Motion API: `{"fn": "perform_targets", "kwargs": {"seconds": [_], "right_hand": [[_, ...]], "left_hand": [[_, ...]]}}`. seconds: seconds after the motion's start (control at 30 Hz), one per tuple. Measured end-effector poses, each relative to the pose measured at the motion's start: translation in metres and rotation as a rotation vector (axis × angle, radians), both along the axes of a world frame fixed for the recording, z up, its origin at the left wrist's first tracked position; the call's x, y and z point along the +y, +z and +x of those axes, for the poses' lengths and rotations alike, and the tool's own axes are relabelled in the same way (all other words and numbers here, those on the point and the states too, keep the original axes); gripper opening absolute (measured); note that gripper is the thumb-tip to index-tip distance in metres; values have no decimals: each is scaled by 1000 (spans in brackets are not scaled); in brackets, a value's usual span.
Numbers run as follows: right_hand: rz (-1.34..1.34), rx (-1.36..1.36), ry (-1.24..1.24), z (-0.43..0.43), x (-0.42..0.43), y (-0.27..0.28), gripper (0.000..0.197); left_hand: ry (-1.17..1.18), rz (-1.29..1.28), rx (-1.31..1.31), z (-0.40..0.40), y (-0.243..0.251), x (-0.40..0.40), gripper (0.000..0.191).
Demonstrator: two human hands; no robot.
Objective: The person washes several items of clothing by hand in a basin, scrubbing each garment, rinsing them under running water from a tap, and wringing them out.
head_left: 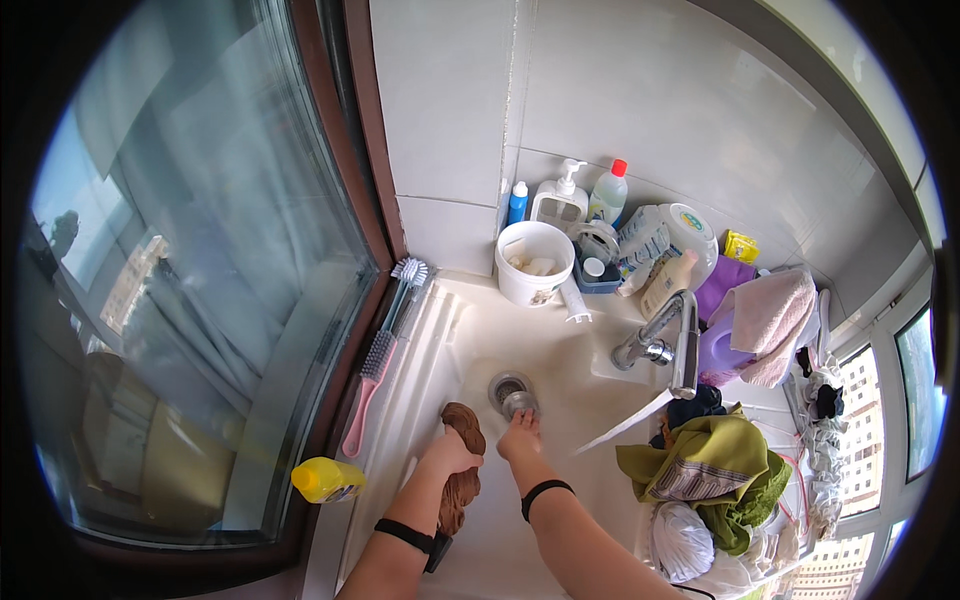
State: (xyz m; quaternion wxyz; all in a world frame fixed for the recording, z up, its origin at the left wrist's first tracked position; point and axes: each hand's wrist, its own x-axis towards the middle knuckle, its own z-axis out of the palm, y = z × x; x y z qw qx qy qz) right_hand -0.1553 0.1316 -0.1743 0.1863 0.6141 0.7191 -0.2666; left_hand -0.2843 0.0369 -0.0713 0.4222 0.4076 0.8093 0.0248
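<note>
My left hand grips a bunched, wet-looking brown cloth against the left side of the white sink. My right hand reaches down to the drain, its fingertips on a round metal strainer. That strainer sits tilted over the near edge of the drain hole, partly covering it. From the chrome faucet, on the right, a stream of water falls into the basin. Each forearm wears a black band.
A pink brush, a white-headed brush and a yellow bottle line the left ledge. At the back stand a white bucket and several bottles. Green cloth and other laundry crowd the right side. A glass window borders the left.
</note>
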Motion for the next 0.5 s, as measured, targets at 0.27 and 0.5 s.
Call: {"fn": "perform_targets", "kwargs": {"seconds": [0.27,0.5], "right_hand": [[3,-54,125,-45,30,-18,64],[-105,-115,112,-52,37,4,74]], "left_hand": [[2,-4,-33,-10,-17,-1,110],[15,-3,-20,-13,-23,-2,105]]}}
